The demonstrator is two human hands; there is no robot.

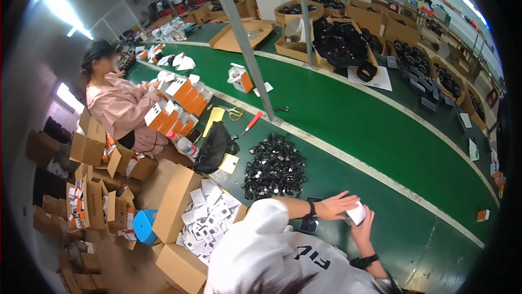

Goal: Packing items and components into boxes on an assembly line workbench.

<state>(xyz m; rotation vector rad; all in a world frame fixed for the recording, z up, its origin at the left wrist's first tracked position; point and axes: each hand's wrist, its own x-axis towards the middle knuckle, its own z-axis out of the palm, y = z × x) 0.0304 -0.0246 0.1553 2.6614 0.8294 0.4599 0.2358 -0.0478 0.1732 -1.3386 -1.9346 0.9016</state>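
Over the near edge of the green workbench [391,212], my right hand [363,232] grips a small white item [356,213], its fingers along one side. Its exact kind is hard to make out; it looks like a little box with a greyish underside. My left hand [336,207] reaches in from the left with its fingers stretched out and touching or nearly touching the same item. A dark phone [309,224] lies on the bench below my left wrist. Left of my hands is a heap of coiled black cables [274,168].
An open carton [176,199] of white cards stands at my left, with a blue stool [144,225] beyond. A black bag [213,150], scissors [236,113] and a red-handled tool [252,122] lie up the bench. A co-worker [122,98] stands by orange-white boxes [182,101]. A green conveyor [348,109] runs alongside.
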